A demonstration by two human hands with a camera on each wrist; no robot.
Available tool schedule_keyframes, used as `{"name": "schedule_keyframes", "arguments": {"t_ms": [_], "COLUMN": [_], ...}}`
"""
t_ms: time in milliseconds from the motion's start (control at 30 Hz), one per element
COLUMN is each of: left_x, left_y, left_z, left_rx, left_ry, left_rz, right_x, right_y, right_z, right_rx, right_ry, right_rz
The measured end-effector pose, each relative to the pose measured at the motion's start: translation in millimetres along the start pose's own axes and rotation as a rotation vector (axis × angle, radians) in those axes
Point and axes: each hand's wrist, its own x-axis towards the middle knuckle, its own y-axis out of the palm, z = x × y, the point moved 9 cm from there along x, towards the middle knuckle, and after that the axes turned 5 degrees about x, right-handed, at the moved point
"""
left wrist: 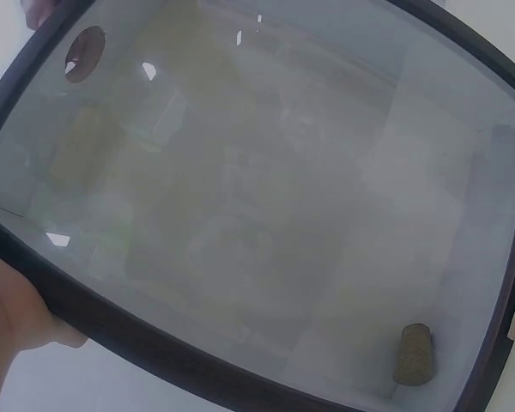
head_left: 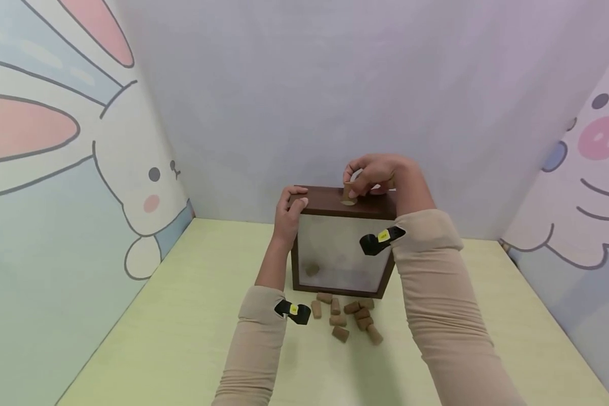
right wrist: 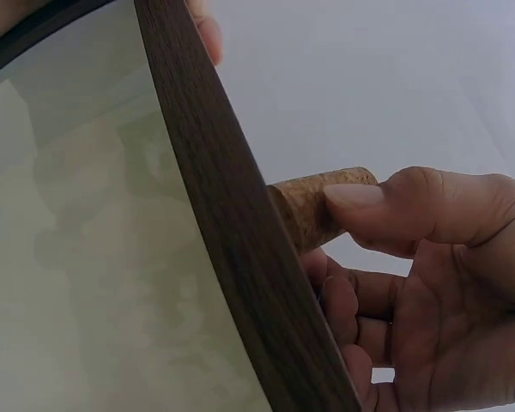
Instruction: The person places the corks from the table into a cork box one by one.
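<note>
A dark brown wooden shadow box (head_left: 295, 248) with a clear front stands upright on the table. My left hand (head_left: 287, 219) grips its upper left corner, thumb and fingers over the top edge. Between thumb and fingers, my right hand (head_left: 378, 172) pinches a wine cork (head_left: 348, 194) at the top face. In the right wrist view the cork (right wrist: 313, 202) meets the wooden top, its lower end hidden behind the edge. Through the clear front, the left wrist view shows a round hole (left wrist: 86, 54) in the top and one cork (left wrist: 414, 354) lying inside at the bottom.
Several loose corks (head_left: 338, 320) lie on the pale yellow-green table (head_left: 223, 316) just in front of the box. Behind it hangs a plain light wall (head_left: 264, 101). Cartoon-printed panels (head_left: 127, 169) border the table on the left and right.
</note>
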Motion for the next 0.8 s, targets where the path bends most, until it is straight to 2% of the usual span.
{"name": "schedule_keyframes", "arguments": {"t_ms": [233,567,700,800], "left_x": [-11.9,-12.0,-11.6,-10.8], "left_y": [3.0,6.0,4.9,1.9], "left_z": [-27.1,-25.3,-27.0,-29.4], "left_rx": [0.019,0.011,0.016,0.013], "left_ry": [-0.009,-0.003,-0.006,0.001], "left_rz": [0.028,0.035,0.035,0.022], "right_x": [1.5,-0.3,-2.7,-8.4], "right_y": [2.1,1.2,0.0,-2.0], "right_z": [-1.2,-6.4,-5.9,-3.8], "right_rx": [0.013,0.037,0.072,0.096], "right_ry": [0.019,0.016,-0.027,-0.091], "right_rz": [0.015,0.036,0.025,-0.01]}}
